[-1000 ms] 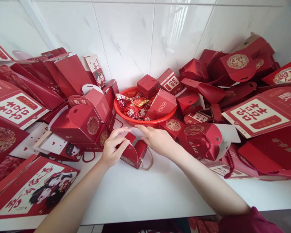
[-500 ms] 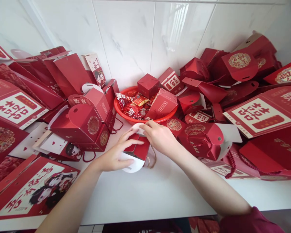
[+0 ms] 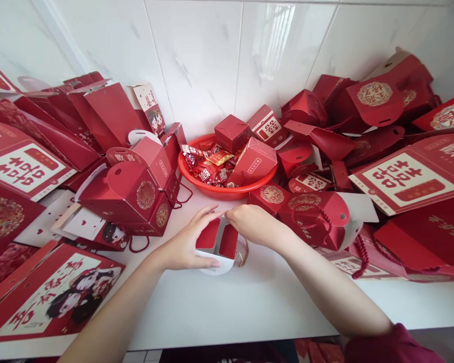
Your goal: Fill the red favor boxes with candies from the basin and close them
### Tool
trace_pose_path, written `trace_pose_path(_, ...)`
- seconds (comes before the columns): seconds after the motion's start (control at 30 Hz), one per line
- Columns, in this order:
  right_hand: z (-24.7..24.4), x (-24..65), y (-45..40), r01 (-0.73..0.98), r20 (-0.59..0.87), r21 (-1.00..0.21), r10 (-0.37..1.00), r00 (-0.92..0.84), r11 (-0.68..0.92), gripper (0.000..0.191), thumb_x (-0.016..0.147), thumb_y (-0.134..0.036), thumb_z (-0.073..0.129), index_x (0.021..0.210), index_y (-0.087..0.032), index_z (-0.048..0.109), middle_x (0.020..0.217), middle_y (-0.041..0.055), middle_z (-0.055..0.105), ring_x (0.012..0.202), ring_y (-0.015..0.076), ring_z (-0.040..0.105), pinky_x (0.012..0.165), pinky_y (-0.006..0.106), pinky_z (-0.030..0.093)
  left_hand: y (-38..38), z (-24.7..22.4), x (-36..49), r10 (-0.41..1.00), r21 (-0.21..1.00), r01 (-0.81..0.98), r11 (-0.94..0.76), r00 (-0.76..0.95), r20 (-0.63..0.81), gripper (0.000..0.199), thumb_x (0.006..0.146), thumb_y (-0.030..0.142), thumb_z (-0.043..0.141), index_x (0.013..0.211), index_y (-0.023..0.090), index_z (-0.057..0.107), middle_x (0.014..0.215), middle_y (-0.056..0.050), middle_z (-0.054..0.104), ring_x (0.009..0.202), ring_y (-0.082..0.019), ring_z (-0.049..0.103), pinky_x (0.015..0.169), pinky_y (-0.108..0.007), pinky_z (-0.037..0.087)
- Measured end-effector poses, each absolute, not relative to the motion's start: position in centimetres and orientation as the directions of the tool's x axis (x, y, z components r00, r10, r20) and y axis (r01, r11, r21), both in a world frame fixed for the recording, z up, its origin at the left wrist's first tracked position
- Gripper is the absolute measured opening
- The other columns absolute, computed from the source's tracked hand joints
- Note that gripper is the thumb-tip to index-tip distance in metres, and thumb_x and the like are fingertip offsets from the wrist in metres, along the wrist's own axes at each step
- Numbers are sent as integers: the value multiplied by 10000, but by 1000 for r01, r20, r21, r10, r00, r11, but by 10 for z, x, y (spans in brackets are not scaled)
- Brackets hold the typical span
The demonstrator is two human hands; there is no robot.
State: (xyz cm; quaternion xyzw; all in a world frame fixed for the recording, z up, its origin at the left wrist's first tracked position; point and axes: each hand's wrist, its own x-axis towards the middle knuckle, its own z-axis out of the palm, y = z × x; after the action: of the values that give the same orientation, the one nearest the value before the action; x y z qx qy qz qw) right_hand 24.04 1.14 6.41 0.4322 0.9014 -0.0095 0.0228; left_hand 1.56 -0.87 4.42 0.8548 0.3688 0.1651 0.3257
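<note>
A small red gift box (image 3: 227, 241) with white-lined flaps sits on the white table in front of me, its two red top flaps parted by a dark gap. My left hand (image 3: 182, 245) grips its left side, the thumb over the white rounded near flap (image 3: 221, 268) and the fingers along the far left edge. At the far end, my right hand (image 3: 254, 222) is closed, fingertips pinching the box's edge; the far flap is mostly hidden by the hands. A twisted cord handle (image 3: 244, 254) hangs at the box's right side.
Behind the box, a red plastic basin (image 3: 227, 190) holds wrapped candies (image 3: 215, 164) and small red boxes. Stacked red boxes (image 3: 123, 189) and paper bags crowd the left. More red boxes (image 3: 314, 212) with cord handles pile up on the right. A tiled wall (image 3: 196, 60) stands behind.
The box has shifted slightly right and towards me. Its top flaps have parted into a gap. My right hand has curled tighter at the far end, and the white far flap no longer shows.
</note>
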Motion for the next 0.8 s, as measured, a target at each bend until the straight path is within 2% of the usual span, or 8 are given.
trace_pose_path(0.13,68,241,14,771,-10,-86,773,-635,632,254,977,-139,436,939,-147,688,864,79,711,764,205,681,583,265,382,-10,48,14,730,634,554,-540,683,24,943,720,319,792,1505,331,270,1618,-77,173,1496,-322,235,1208,-492,311)
trace_pose_path(0.3,84,243,9,790,282,-164,795,-537,591,201,985,-182,485,937,-131,674,908,75,685,804,179,619,750,290,400,-10,48,16,769,623,573,-532,636,71,918,713,330,794,1485,327,297,1480,-85,366,1380,-311,414,1162,-482,384)
trace_pose_path(0.37,88,244,6,743,336,-180,750,-569,644,185,972,-180,500,908,-129,666,879,66,675,786,171,589,753,293,390,-9,44,18,782,628,573,-527,617,93,905,696,355,808,1461,317,325,1426,-87,403,1331,-308,455,1143,-488,403)
trace_pose_path(0.47,87,242,3,538,276,-191,571,-773,821,201,945,-210,530,800,-151,656,790,40,662,729,158,548,707,287,370,-7,40,20,784,640,557,-529,609,117,855,682,388,822,1403,288,374,1370,-85,429,1296,-298,475,1136,-481,411)
trace_pose_path(0.57,80,236,1,400,182,-181,430,-884,898,251,917,-201,531,697,-159,647,725,37,661,724,167,538,702,308,350,-7,40,20,777,643,550,-533,619,114,815,686,394,824,1375,272,407,1356,-85,422,1307,-285,460,1151,-457,398)
trace_pose_path(0.7,72,227,1,387,96,-251,421,-902,887,313,932,-153,474,681,-159,660,739,29,688,710,156,535,745,319,356,-7,42,18,767,626,563,-540,636,90,863,703,376,817,1444,300,381,1394,-82,378,1358,-284,413,1187,-438,356)
trace_pose_path(0.8,73,226,0,413,101,-289,456,-884,864,308,947,-165,485,698,-159,666,778,33,694,756,162,551,756,314,362,-9,45,18,775,617,579,-533,627,81,856,704,380,813,1440,293,387,1401,-81,387,1351,-283,428,1179,-427,370)
